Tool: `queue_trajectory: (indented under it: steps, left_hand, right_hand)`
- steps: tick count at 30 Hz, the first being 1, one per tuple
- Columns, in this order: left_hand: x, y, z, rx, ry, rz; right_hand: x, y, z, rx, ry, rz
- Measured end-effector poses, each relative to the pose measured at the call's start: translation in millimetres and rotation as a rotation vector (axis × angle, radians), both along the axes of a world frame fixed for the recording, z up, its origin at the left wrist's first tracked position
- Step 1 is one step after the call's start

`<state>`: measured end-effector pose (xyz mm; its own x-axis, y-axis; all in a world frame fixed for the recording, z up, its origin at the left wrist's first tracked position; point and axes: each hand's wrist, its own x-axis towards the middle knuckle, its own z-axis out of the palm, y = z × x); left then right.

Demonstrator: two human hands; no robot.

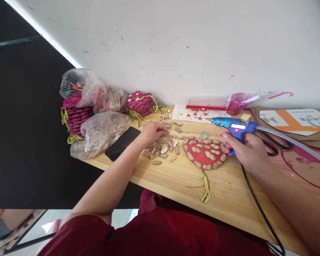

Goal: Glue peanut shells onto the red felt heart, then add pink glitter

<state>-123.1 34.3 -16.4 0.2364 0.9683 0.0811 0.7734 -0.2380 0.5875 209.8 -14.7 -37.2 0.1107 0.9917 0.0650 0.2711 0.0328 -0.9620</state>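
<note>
My right hand (246, 149) is wrapped round the handle of a blue glue gun (236, 129), whose nozzle points left above a sheet with small stars. My left hand (154, 132) is at the loose peanuts (164, 150), its fingers bent together; what is between them, if anything, is too small to make out. Between my hands lies a red heart-shaped piece (203, 156) edged with peanuts, with more peanuts on its face, a blue loop on top and a yellow-green tassel (206, 188) below.
A black phone (122, 144) lies beside my left forearm, near plastic bags (105, 131) and magenta woven bundles (76, 119). Behind are a star-covered sheet (180, 113) and a pink cup (238, 103). The gun's black cord (256, 202) hangs over the front edge.
</note>
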Motion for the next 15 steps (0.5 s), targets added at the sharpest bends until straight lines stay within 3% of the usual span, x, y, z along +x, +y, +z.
queue_trajectory:
  steps: [5, 11, 15]
  left_hand:
    - [3, -6, 2.6, 0.174, 0.012, 0.003]
    - [-1, -15, 3.0, 0.359, 0.091, -0.364]
    - [-1, -12, -3.1, 0.384, 0.108, -0.431]
  right_hand:
    - [2, 0, -2.6, -0.017, 0.024, 0.015]
    - [6, 1, -8.5, -0.001, 0.026, 0.050]
    - [9, 4, -13.5, 0.021, -0.017, 0.045]
